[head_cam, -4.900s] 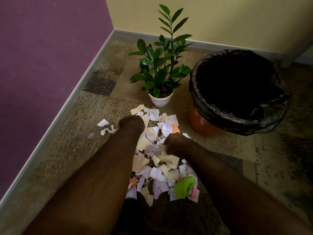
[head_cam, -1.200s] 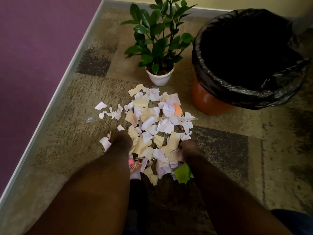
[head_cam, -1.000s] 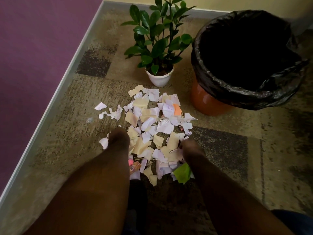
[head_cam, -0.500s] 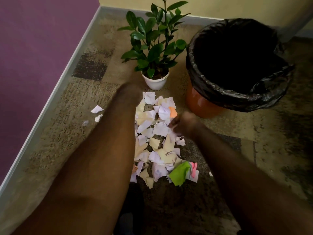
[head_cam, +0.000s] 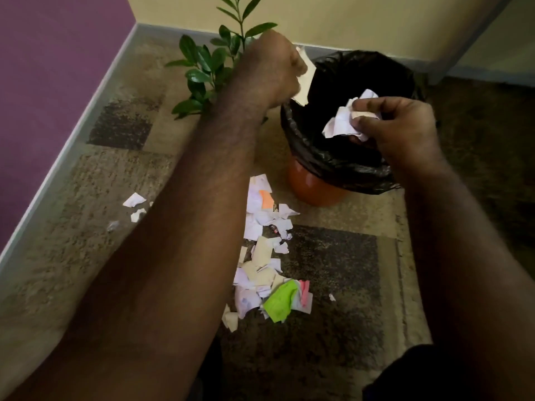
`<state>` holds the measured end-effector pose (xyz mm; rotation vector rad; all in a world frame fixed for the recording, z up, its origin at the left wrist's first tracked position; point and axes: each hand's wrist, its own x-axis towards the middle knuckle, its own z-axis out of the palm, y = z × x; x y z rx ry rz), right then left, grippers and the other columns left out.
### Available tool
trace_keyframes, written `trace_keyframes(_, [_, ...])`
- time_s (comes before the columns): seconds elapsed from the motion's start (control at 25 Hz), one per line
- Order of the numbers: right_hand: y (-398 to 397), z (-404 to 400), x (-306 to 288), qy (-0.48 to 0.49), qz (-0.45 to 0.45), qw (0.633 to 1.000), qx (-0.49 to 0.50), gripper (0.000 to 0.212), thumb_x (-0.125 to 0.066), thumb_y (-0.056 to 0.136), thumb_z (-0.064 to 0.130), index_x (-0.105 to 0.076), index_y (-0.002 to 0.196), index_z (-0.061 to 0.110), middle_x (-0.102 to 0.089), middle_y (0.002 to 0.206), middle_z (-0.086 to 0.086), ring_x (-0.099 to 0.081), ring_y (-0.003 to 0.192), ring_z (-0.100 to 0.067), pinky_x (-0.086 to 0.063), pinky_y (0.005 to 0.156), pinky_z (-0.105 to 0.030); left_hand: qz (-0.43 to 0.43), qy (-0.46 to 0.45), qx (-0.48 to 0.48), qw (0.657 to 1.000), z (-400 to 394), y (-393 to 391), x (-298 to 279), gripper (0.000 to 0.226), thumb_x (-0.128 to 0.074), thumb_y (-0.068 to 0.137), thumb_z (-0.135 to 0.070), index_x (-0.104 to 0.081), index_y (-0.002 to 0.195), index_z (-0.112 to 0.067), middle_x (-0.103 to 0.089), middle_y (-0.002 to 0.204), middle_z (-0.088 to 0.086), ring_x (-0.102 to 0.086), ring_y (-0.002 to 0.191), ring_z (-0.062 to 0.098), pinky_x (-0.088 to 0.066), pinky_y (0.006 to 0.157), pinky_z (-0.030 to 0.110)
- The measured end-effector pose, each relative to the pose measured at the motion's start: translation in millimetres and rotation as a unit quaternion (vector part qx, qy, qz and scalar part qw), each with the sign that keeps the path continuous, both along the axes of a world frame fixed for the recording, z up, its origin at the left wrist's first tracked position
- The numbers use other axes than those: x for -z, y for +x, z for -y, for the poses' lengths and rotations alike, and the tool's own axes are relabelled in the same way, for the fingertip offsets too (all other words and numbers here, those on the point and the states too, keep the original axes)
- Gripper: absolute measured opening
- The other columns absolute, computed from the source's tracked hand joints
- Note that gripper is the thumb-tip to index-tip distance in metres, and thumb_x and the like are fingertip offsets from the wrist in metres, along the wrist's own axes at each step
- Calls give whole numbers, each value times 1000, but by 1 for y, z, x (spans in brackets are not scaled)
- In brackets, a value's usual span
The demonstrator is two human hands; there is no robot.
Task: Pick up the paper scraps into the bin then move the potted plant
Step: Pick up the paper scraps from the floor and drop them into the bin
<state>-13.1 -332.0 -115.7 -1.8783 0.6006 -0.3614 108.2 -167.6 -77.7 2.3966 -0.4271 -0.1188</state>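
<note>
We see the carpet (head_cam: 86, 256) first, the biggest thing here. At about one o'clock stands the bin (head_cam: 315, 189), orange with a black bag (head_cam: 333, 157) folded over its rim. At eleven o'clock, just beside the bin, is the potted plant (head_cam: 202, 62); our arm hides its pot.

Our left hand (head_cam: 269, 65) is a closed fist at twelve o'clock, squeezing cream paper (head_cam: 305, 79) right at the bin's near rim. Our right hand (head_cam: 405, 131) is at two o'clock, over the open bag, with thumb and fingers pinching a bunch of crumpled white paper (head_cam: 344, 123).

We think these two handfuls are about to drop in. We cannot see into the dark bag, so we cannot tell if any paper is in there yet.

Lots is left. A long heap of paper scraps (head_cam: 260, 256) lies on the carpet at six o'clock, with a green scrap (head_cam: 279, 302) and an orange scrap (head_cam: 266, 198) in it. A few small white bits (head_cam: 134, 199) lie apart at nine o'clock. The plant looks not moved yet.
</note>
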Motion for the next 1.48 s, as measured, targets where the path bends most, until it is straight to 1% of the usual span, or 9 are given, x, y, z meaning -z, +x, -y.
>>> trace_keyframes(0.08, [0,15,6,-47,-9,997,58,24,-73,82,13,-75,106,15,-74,95,-7,-70,84,-11,-57,73,-19,11,-65,8,998,20,-9,10,37,-72,81,-11,-68,116,-21,-67,122,-3,-62,108,10,-48,96,21])
trace_keyframes(0.2, [-2,21,24,-120,-65,988,70,25,-68,86,13,-73,110,15,-73,99,-8,-65,84,-9,-46,63,-3,-15,-24,55,998,48,-27,39,38,-68,85,-12,-65,122,-19,-64,128,-3,-58,118,10,-43,102,19])
trace_keyframes(0.44, [0,19,38,-175,-129,974,57,26,-60,92,13,-71,115,17,-70,117,-9,-65,107,-19,-50,96,-27,-35,1,72,997,66,-36,82,30,-62,88,-12,-68,117,-20,-67,122,0,-62,112,14,-48,94,23])
trace_keyframes(0.68, [2,11,36,-181,-133,973,43,26,-59,94,15,-70,117,19,-67,123,-5,-59,103,-7,-40,79,-12,-4,48,91,995,67,-39,78,30,-61,88,-10,-67,116,-20,-65,124,4,-61,114,19,-50,98,32])
trace_keyframes(0.8, [0,9,34,-174,-133,974,48,27,-58,94,16,-69,119,21,-65,126,-4,-59,106,-8,-39,78,-10,1,84,84,993,68,-44,70,31,-63,88,-10,-66,118,-18,-62,126,5,-60,114,21,-52,96,33])
trace_keyframes(1.0, [-2,7,33,-206,-141,968,13,35,-51,97,13,-62,128,23,-61,132,-6,-58,104,-8,-45,80,-17,-2,70,65,995,69,-52,69,26,-63,88,-15,-68,113,-20,-64,118,1,-61,106,19,-55,88,33])
trace_keyframes(1.2, [-3,7,34,-217,-152,964,-21,38,-58,94,19,-59,132,26,-64,130,-3,-59,118,-17,-49,101,-33,28,-11,91,995,58,-50,64,25,-58,89,-17,-69,111,-23,-62,120,-3,-58,111,15,-51,95,32])
trace_keyframes(1.36, [-3,0,33,-286,-91,953,-27,35,-55,92,15,-64,125,23,-61,132,1,-56,121,-12,-44,103,-24,97,-69,57,991,17,-32,54,30,-48,90,-6,-70,103,-24,-62,116,-5,-57,108,11,-51,93,29])
trace_keyframes(1.48, [-1,-24,29,-329,23,943,-54,34,-48,86,10,-70,110,21,-65,117,1,-59,106,-9,-42,92,-15,143,-79,40,986,-40,-19,63,25,-48,88,-5,-66,90,-22,-61,105,-4,-58,98,12,-55,83,29])
